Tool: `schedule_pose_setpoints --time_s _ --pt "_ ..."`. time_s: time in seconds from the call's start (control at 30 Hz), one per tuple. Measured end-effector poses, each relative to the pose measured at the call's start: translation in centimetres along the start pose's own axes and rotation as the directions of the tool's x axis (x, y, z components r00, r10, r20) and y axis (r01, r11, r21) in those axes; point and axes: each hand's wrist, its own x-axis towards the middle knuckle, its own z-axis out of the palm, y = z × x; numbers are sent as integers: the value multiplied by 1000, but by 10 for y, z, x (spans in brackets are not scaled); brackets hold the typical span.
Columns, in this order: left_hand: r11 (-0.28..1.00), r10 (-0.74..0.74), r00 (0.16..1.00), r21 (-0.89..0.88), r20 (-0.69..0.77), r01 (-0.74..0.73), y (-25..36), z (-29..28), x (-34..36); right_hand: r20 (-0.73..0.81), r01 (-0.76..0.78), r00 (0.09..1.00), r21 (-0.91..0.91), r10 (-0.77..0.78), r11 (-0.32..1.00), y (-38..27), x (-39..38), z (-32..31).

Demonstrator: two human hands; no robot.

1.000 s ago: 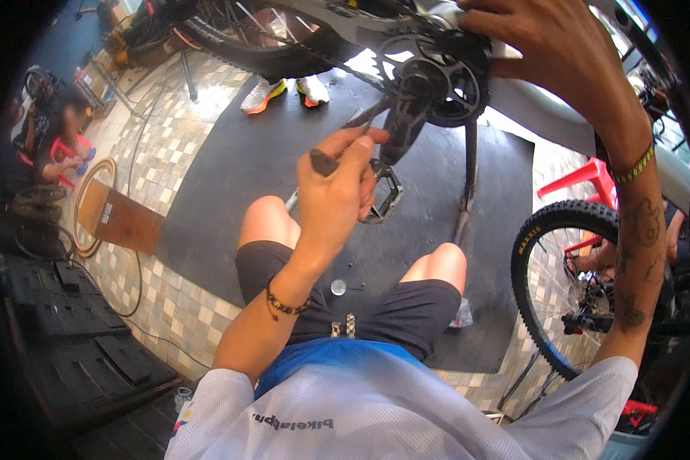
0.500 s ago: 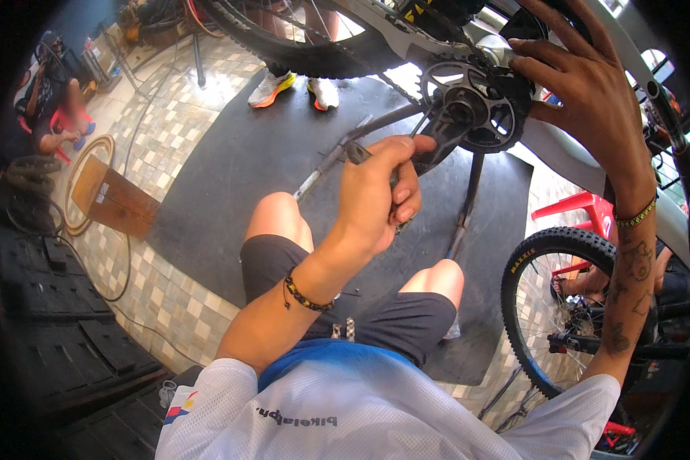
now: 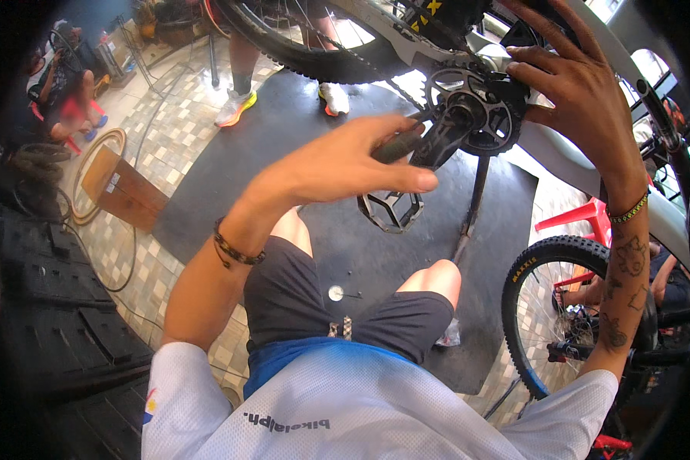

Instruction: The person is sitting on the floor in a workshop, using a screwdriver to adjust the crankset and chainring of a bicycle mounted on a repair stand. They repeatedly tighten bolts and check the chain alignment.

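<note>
My left hand (image 3: 337, 161) is left of the crank arm (image 3: 445, 136), loosely closed on a hand tool with a dark greenish handle (image 3: 399, 146). Its thumb stretches out below the handle, and the tool's tip is hard to make out against the bike. Spread over the frame behind the toothed chainring (image 3: 506, 126), my right hand (image 3: 579, 92) touches the parts there with its fingertips. A black cage-like pedal (image 3: 391, 212) hangs below the crank. The chain (image 3: 353, 57) runs back toward the knobbly rear tyre (image 3: 307, 65).
A dark mat (image 3: 230, 184) lies under the bike, with a small white round object (image 3: 335, 293) on it. At right stand another bike's wheel (image 3: 517, 307) and a red plastic chair (image 3: 579, 218). Another person's shoes (image 3: 236, 109) are beyond the tyre; a brown board (image 3: 130, 195) is at left.
My left hand has moved left and turned flatter, with its thumb stretched out and the tool drawn along. The pedal now shows below it. My right hand stays nearly in place. The other person's feet have moved apart.
</note>
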Motion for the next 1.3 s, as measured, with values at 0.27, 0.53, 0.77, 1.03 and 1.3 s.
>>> schedule_pose_setpoints --time_s 0.27,0.53,0.77,1.03,1.3 --pt "590 -212 944 -804 -252 -82 -27 59 -20 22 -24 999 56 23 998 1 -3 8" --pt "-616 -151 984 -769 -99 -172 -16 81 16 -37 35 999 13 -35 999 0 2 -4" --pt "-554 -136 991 -829 -1 -77 -16 69 19 212 164 971 -257 -110 952 -1 16 -28" --pt "797 -241 925 -603 -295 16 -1 60 13 182 175 975 -292 -125 940 0 13 -26" --pt "557 -273 940 -830 -206 -20 -3 52 16 159 158 980 -243 -121 957 0 14 -19"
